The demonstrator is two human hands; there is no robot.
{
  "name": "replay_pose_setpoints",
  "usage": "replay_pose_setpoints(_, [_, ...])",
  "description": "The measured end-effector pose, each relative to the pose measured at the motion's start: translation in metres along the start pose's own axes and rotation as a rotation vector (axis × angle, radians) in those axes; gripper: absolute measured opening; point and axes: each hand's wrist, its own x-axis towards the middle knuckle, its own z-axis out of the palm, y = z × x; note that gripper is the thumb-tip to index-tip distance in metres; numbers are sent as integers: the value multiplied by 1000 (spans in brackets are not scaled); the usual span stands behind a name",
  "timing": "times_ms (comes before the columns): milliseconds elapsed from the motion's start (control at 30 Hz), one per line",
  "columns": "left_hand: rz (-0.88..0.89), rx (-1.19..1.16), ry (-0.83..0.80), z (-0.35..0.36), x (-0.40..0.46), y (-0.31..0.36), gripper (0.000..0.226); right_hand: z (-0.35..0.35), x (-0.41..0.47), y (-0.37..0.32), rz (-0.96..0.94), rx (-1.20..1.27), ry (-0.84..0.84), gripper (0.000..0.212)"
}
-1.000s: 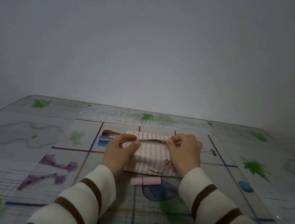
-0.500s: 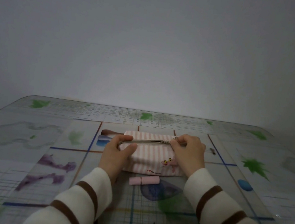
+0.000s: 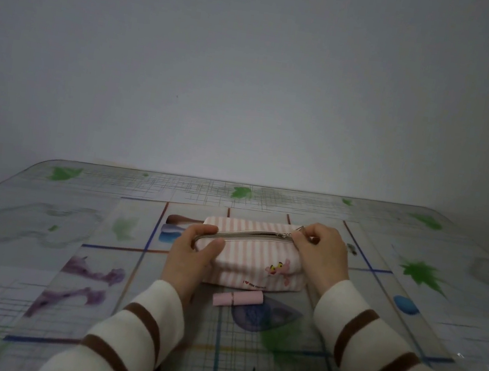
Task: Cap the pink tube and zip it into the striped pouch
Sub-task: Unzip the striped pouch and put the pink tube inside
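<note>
A pink-and-white striped pouch (image 3: 253,256) with a small cartoon figure lies across the middle of the table. My left hand (image 3: 193,250) grips its left end, thumb and fingers around the zipper's start. At the pouch's right end, my right hand (image 3: 318,255) pinches the metal zipper pull (image 3: 288,236). The zipper line runs between my hands. The pink tube (image 3: 238,298) lies on its side on the table just in front of the pouch, with its cap on, touched by neither hand.
The table (image 3: 39,251) carries a glossy cover printed with grid lines, green leaves and purple and blue blotches. A plain grey wall stands behind its far edge. My striped sleeves reach in from the bottom of the view.
My right hand has drawn the zipper pull to the right along the pouch top. The left hand stays on the left end. The tube has not moved.
</note>
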Motion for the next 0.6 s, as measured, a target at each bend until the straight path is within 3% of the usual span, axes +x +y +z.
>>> replay_pose_setpoints(600, [37, 25, 23, -1, 5, -6, 22, -14, 6, 18, 70, 197, 48, 10])
